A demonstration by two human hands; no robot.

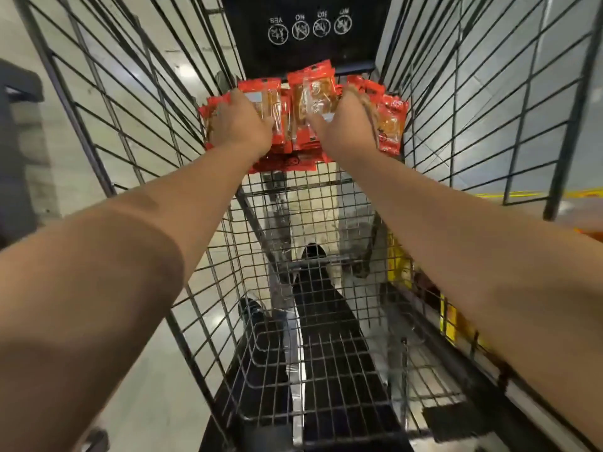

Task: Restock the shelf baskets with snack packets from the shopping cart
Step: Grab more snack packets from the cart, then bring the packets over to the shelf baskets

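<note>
A pile of red snack packets [306, 106] with clear windows lies at the far end of the black wire shopping cart [153, 102]. Both my arms reach deep into the cart. My left hand [239, 122] grips the left side of the pile, fingers curled over a packet's edge. My right hand [349, 120] grips the right side of the pile, with one packet standing up between the two hands. More red packets [393, 125] lie beyond my right hand against the cart wall.
The cart's wire floor [313, 223] in front of the pile is bare. A black flap with white warning icons [310, 31] closes the far end. Yellow goods [456, 318] show through the right wall. Glossy pale floor tiles [202, 249] lie below.
</note>
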